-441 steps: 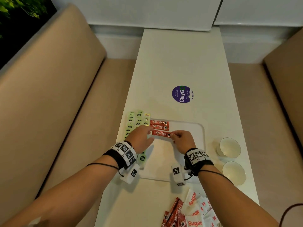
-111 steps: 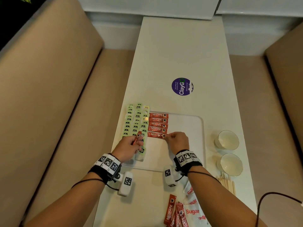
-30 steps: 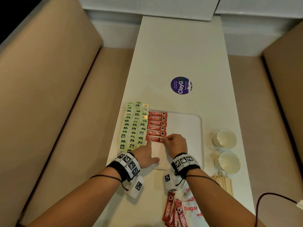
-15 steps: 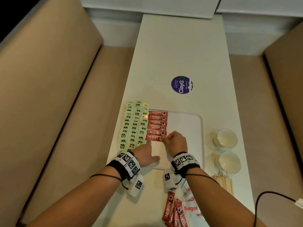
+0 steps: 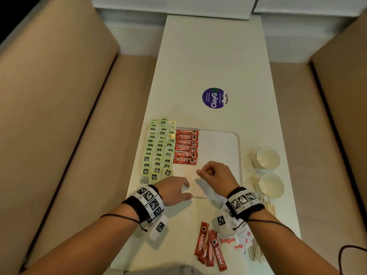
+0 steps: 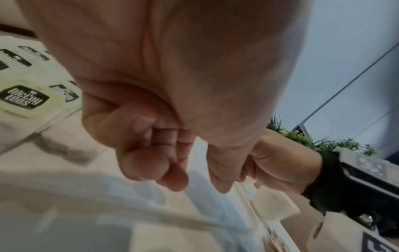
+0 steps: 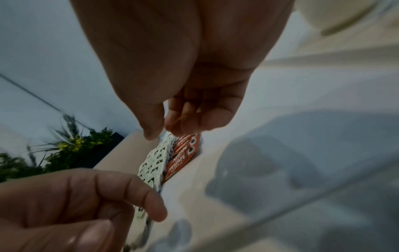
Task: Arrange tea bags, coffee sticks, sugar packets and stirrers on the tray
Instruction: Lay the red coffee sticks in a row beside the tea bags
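Green tea bags (image 5: 158,149) lie in three columns along the left side of the white tray (image 5: 222,139). Right of them, several red coffee sticks (image 5: 185,146) lie in a stacked row on the tray. My left hand (image 5: 176,190) hovers at the tray's near left corner with curled fingers and holds nothing. My right hand (image 5: 213,172) is over the tray's middle, just below the nearest stick, fingers curled, thumb by the index, also empty. The right wrist view shows the coffee sticks (image 7: 183,156) ahead of the fingertips (image 7: 183,126).
Loose coffee sticks (image 5: 210,248), sugar packets (image 5: 238,241) and wooden stirrers (image 5: 269,206) lie on the table near me. Two white cups (image 5: 267,157) stand right of the tray. A purple sticker (image 5: 214,98) is farther up the table. Beige benches flank it.
Both hands have drawn back toward me from the nearest coffee stick, which stays in the row. The right hand let go of its end.
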Available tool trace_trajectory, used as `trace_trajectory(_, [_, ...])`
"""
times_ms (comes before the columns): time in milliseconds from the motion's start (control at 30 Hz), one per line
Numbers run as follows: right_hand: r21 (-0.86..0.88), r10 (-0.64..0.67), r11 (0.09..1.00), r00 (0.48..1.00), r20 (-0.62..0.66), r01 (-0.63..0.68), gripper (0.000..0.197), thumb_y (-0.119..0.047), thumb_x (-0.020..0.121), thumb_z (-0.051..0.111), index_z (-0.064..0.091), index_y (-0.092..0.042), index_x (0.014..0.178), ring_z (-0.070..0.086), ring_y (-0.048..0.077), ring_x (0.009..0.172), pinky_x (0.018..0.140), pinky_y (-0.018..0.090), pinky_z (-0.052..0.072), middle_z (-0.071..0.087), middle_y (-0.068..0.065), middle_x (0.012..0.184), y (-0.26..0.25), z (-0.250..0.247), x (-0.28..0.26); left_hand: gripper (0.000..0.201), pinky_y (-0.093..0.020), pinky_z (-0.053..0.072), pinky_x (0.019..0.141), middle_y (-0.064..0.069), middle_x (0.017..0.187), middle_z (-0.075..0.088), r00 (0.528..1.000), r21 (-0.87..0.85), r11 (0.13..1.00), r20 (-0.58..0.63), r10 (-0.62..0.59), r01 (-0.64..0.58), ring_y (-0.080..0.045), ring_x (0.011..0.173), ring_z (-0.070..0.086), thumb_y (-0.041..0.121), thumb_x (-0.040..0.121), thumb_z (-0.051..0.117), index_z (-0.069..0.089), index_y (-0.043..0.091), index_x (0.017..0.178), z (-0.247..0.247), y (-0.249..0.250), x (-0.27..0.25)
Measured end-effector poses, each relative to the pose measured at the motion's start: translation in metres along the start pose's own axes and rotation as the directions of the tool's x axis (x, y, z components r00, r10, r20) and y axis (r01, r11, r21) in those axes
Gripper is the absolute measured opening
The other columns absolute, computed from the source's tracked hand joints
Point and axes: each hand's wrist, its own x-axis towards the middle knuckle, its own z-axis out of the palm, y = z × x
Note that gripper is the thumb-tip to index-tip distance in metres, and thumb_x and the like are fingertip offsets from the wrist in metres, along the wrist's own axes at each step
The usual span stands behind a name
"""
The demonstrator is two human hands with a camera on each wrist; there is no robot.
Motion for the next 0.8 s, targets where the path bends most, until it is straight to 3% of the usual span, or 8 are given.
trace_trajectory(100, [-0.077,-0.018,0.997,0.993,0.117,0.027,0.021,-0.046,0.091,0.07,0.07,-0.025,0.085,0.051,0.002,0.058,0.062,0.019,0.043,0.059,-0.01,0.065,0.009,-0.009,-0.025,0.044,-0.029,0.048,0.078,0.008,0.092,0.062,0.998,0.003,0.999,0.028,0.05,-0.05,-0.012,0.083,0.059,0.057,0.089,0.064,0.061,0.027,0.121,0.014,0.004,-0.006])
trace_trajectory(233, [-0.199,-0.009,0.978,0.975,0.224,0.055,0.024,-0.05,0.088,0.071,0.073,-0.026,0.087,0.05,0.002,0.053,0.057,0.021,0.045,0.062,-0.007,0.066,0.026,-0.011,-0.056,0.039,-0.028,0.048,0.073,0.009,0.088,0.063,0.993,0.022,0.993,0.047,0.113,-0.114,-0.007,0.076,0.056,0.054,0.085,0.069,0.064,0.027,0.114,0.033,0.011,-0.012])
trace_trajectory(300, [-0.28,0.004,0.957,0.965,0.261,0.072,0.025,-0.052,0.087,0.071,0.071,-0.027,0.087,0.056,0.002,0.058,0.057,0.019,0.044,0.064,-0.009,0.071,0.032,-0.01,-0.07,0.039,-0.027,0.045,0.071,0.009,0.089,0.066,0.99,0.043,0.991,0.061,0.126,-0.129,-0.007,0.076,0.056,0.052,0.085,0.07,0.063,0.027,0.114,0.043,0.015,-0.014])
trace_trajectory(500, [-0.482,0.098,0.87,0.919,0.382,0.107,0.034,-0.056,0.081,0.075,0.068,-0.025,0.094,0.062,0.008,0.077,0.072,0.028,0.055,0.066,-0.009,0.087,0.047,-0.002,-0.105,0.05,-0.027,0.042,0.069,0.01,0.082,0.062,0.985,0.061,0.987,0.094,0.145,-0.151,-0.004,0.069,0.053,0.046,0.084,0.074,0.056,0.023,0.125,0.07,0.029,-0.02])
trace_trajectory(700, [-0.479,0.101,0.868,0.897,0.431,0.132,0.044,-0.043,0.079,0.081,0.06,-0.026,0.114,0.059,0.012,0.086,0.075,0.027,0.049,0.065,-0.007,0.099,0.061,0.012,-0.125,0.069,-0.028,0.046,0.072,0.007,0.089,0.062,0.972,0.07,0.977,0.135,0.191,-0.201,-0.013,0.078,0.058,0.037,0.081,0.08,0.047,0.026,0.14,0.088,0.045,-0.026])
trace_trajectory(800, [-0.521,0.086,0.836,0.895,0.437,0.174,0.048,-0.037,0.083,0.079,0.056,-0.023,0.123,0.062,0.017,0.097,0.087,0.032,0.052,0.068,-0.004,0.11,0.06,0.019,-0.129,0.071,-0.029,0.045,0.072,0.009,0.091,0.058,0.968,0.138,0.965,0.152,0.201,-0.223,-0.014,0.082,0.058,0.038,0.079,0.081,0.045,0.025,0.139,0.096,0.052,-0.03])
